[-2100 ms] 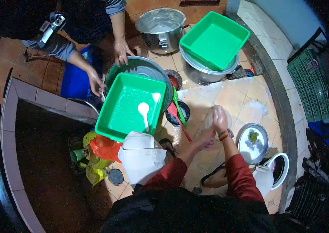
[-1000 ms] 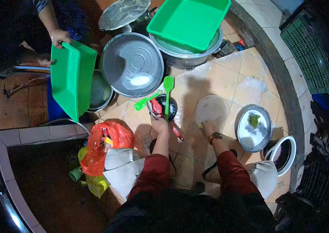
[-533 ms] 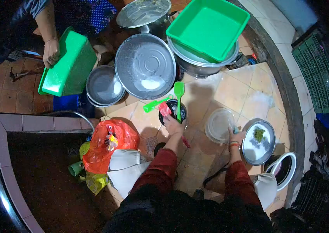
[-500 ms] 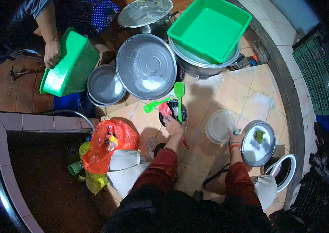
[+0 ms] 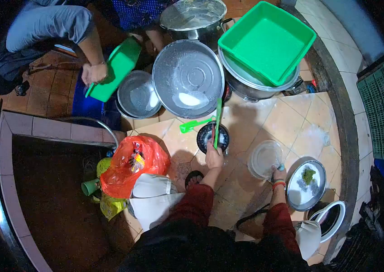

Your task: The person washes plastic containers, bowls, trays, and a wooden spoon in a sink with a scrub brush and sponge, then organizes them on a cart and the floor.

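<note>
1. Tiled floor [image 5: 282,113] was beige.
2. Left hand [image 5: 214,157], fingers closed, held bright-green spatula [image 5: 218,113], edge-on, and red utensil [image 5: 213,130] over black bowl [image 5: 199,139] of suds.
3. Right hand [image 5: 280,174], half-curled, gripped clear round container [image 5: 264,158].
4. Metal pan [image 5: 290,192] held foam [image 5: 301,193], green scourer [image 5: 309,176].

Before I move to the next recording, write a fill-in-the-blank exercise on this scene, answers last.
The plastic bag is coloured ____.
The small bowl at the left hand is ____.
The clear round container is nearer the ____ hand.
The clump on the foamy tray is ____.

Missing words: red; black; right; green.
</note>
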Motion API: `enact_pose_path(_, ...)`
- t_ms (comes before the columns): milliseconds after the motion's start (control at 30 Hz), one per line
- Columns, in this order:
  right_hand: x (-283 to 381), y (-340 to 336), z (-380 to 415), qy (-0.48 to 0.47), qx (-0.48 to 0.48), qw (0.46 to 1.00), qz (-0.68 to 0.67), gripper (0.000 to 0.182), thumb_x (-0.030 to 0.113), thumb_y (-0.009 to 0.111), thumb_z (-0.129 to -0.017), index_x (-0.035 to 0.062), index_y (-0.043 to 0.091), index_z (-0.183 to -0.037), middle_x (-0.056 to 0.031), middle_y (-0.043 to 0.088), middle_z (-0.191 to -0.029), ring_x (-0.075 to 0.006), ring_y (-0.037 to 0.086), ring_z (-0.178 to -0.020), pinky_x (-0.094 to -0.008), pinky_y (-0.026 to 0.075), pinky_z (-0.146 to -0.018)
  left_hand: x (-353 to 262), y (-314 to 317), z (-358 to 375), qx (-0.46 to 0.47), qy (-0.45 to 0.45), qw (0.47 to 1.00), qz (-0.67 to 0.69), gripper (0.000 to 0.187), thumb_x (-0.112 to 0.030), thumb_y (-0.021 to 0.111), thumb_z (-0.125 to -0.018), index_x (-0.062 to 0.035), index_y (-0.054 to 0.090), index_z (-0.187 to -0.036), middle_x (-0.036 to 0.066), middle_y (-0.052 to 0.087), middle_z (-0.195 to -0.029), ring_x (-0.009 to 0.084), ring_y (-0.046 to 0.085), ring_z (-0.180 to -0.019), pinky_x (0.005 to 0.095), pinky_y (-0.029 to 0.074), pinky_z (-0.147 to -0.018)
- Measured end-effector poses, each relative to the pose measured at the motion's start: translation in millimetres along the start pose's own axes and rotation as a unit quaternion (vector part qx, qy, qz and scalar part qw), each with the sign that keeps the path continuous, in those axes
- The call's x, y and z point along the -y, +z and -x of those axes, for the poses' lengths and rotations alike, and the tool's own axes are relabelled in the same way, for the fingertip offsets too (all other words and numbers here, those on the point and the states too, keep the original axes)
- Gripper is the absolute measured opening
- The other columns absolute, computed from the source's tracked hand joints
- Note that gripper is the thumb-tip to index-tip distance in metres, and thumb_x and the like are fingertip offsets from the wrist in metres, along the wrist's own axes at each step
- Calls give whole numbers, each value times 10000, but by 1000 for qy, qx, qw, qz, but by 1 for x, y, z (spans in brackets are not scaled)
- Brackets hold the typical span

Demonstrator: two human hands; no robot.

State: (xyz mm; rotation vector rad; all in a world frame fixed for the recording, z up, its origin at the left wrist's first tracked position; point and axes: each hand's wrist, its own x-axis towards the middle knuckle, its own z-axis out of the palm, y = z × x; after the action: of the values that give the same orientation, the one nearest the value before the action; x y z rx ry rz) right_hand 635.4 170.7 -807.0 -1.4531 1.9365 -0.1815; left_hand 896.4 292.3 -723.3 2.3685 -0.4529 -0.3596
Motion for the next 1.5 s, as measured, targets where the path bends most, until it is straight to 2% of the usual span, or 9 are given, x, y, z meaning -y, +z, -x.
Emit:
enact_pose_path(300, -32, 21, -19, -39, 27, 993, -104, 359, 266, 691, -607, -6, 539, -786, -104, 580, -721, -200, 542, -659, -304, 427, -608, -20, -9, -102, -180, -7, 980, 86, 380, -94, 430, -735, 48, 366, -1081, 270, 488, -913, 384, 478, -853, 393, 378, -718)
enact_pose_path(500, -15, 17, -2, -52, 18, 997, -52, 455, 271, 703, -577, -24, 476, -837, -155, 560, -753, -266, 538, -678, -336, 429, -625, 27, -10, -188, -36, 36, 973, 226, 368, -161, 453, -749, 21, 428, -1068, 238, 531, -898, 364, 516, -829, 396, 413, -685)
enact_pose_path(600, -9, 15, 1, -66, 28, 996, -55, 459, 270, 700, -584, -22, 460, -844, -156, 553, -741, -270, 531, -667, -340, 424, -626, 95, 7, -207, -212, -13, 965, 151, 448, -251, 522, -729, -5, 423, -1089, 222, 521, -924, 356, 516, -826, 386, 420, -711)
enact_pose_path(700, -6, 15, 6, -74, 0, 996, -59, 471, 288, 699, -588, -21, 449, -840, -163, 548, -750, -275, 530, -681, -342, 422, -632, 82, -13, -165, -29, -283, 957, -60, 565, -308, 602, -664, -58, 399, -1128, 212, 457, -1002, 337, 467, -908, 398, 396, -768)
enact_pose_path(933, -12, 14, -1, -70, 21, 996, -59, 543, 315, 710, -573, -41, 432, -874, -169, 541, -806, -249, 531, -717, -326, 427, -656, 87, -10, -151, -4, 27, 965, -260, 441, -294, 654, -623, -151, 504, -1012, 119, 404, -1065, 304, 374, -1007, 410, 378, -770)
enact_pose_path(1033, -20, 25, -7, -59, 32, 993, -92, 565, 310, 710, -577, -58, 428, -901, -180, 544, -828, -251, 536, -735, -324, 429, -667, 103, -24, -154, 119, 31, 943, -309, 381, -303, 629, -645, -170, 527, -986, 112, 479, -1002, 289, 463, -909, 396, 399, -743)
enact_pose_path(1233, -29, 29, -12, -77, 4, 997, -32, 552, 284, 709, -580, -63, 433, -909, -203, 548, -833, -291, 545, -748, -344, 425, -658, 97, -67, -146, 11, 138, 952, -272, 275, -232, 543, -702, -199, 527, -975, 79, 563, -799, 267, 544, -711, 378, 442, -624)
enact_pose_path(1433, -7, 20, 4, -59, 37, 996, -47, 470, 247, 709, -587, -10, 440, -875, -169, 551, -778, -286, 537, -694, -359, 417, -632, 41, -129, -234, 382, 196, 787, -442, 309, -312, 541, -719, -85, 537, -928, 143, 566, -885, 294, 553, -804, 403, 432, -688)
enact_pose_path(1500, 4, 12, 9, -73, 36, 994, -78, 444, 233, 704, -597, -2, 436, -861, -153, 550, -755, -266, 534, -681, -355, 417, -633, 14, -144, -265, 308, 142, 849, -406, 333, -356, 524, -732, -91, 553, -933, 156, 558, -910, 288, 536, -859, 399, 415, -713)
